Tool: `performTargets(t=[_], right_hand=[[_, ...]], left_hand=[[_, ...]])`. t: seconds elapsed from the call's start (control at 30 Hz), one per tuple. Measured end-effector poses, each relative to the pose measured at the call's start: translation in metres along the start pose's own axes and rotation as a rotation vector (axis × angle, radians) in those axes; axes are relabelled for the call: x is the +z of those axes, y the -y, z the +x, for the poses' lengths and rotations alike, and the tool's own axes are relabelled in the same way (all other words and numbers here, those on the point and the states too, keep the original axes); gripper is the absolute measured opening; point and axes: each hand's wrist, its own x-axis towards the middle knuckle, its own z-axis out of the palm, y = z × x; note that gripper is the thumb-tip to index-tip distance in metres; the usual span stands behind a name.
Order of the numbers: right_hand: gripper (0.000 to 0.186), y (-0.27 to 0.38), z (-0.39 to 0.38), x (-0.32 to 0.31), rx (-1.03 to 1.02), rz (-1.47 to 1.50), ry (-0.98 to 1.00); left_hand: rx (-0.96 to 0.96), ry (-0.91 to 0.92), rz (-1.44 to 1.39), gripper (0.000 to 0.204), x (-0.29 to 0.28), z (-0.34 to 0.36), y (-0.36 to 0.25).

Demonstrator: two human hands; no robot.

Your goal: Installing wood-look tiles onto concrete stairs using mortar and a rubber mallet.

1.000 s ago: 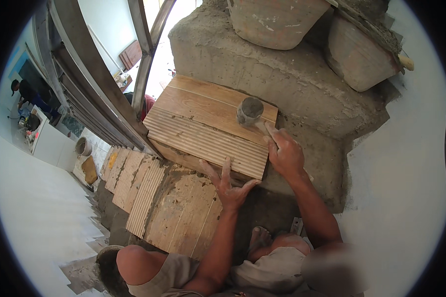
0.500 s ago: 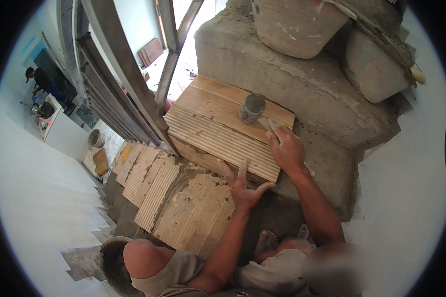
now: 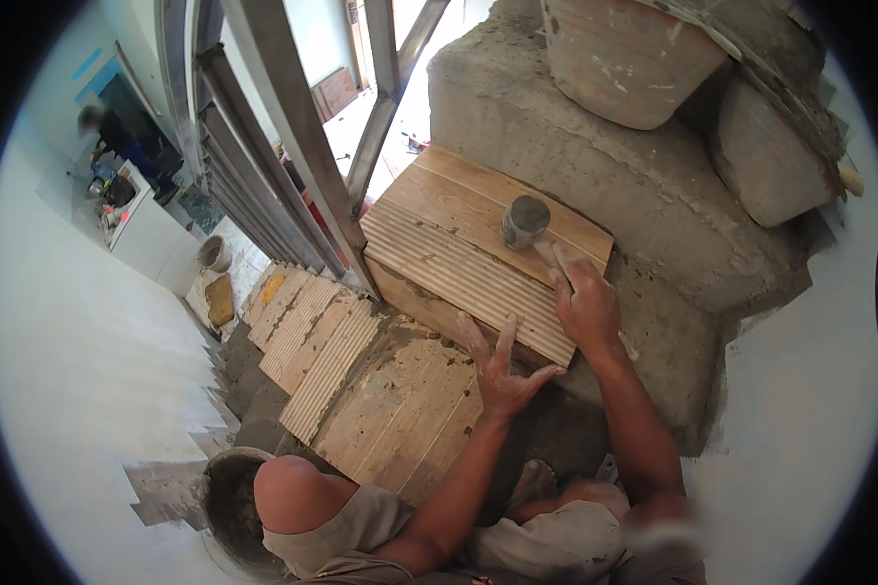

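My right hand (image 3: 588, 304) is closed round the handle of a rubber mallet. The mallet's dark grey head (image 3: 526, 222) is on or just over the wood-look tile (image 3: 449, 193) of the stair tread; contact is hard to tell. Along the tread's front runs a ribbed tile strip (image 3: 458, 275). My left hand (image 3: 505, 378) lies with fingers spread against the front edge of that strip, fingertips on its ribs and thumb out to the right. It holds nothing. Below the ribbed strip a tiled riser (image 3: 410, 297) shows in part.
Bare concrete steps (image 3: 595, 146) rise behind, with two mortar-stained tubs (image 3: 644, 58) on them. A metal railing (image 3: 293, 107) borders the left. Lower tiled steps (image 3: 400, 400) carry mortar crumbs. A bucket (image 3: 229, 507) stands by my left knee. Another person (image 3: 122, 146) is below, far left.
The whole view has shifted, with the scene lying further right. My right hand still grips the mallet over the tile, and my left hand stays at the ribbed edge.
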Motion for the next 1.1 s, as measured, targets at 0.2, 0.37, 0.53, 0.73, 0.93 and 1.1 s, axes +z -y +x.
performTargets(t=[0.2,0.37,0.53,0.73,0.93,1.1], right_hand=[[0.039,-0.018,-0.003,0.004,-0.04,0.035,-0.066],[0.039,-0.016,-0.003,-0.003,-0.075,0.127,-0.207],[0.04,-0.024,-0.012,-0.009,0.0,0.112,-0.104],[0.039,-0.046,-0.089,-0.042,0.079,0.204,-0.301],[0.033,-0.036,-0.163,-0.057,0.017,0.293,-0.056],[0.032,-0.025,-0.166,-0.062,-0.216,0.185,0.042]], left_hand=[[-0.007,0.017,0.039,0.114,0.002,0.0,0.002],[0.035,-0.004,0.046,0.117,0.002,0.002,0.001],[0.029,0.012,0.015,0.118,0.002,0.001,0.003],[0.04,0.043,0.002,0.114,-0.001,0.004,-0.003],[0.062,0.05,-0.007,0.09,-0.005,0.001,0.014],[0.055,0.023,-0.017,0.08,0.003,-0.003,0.009]])
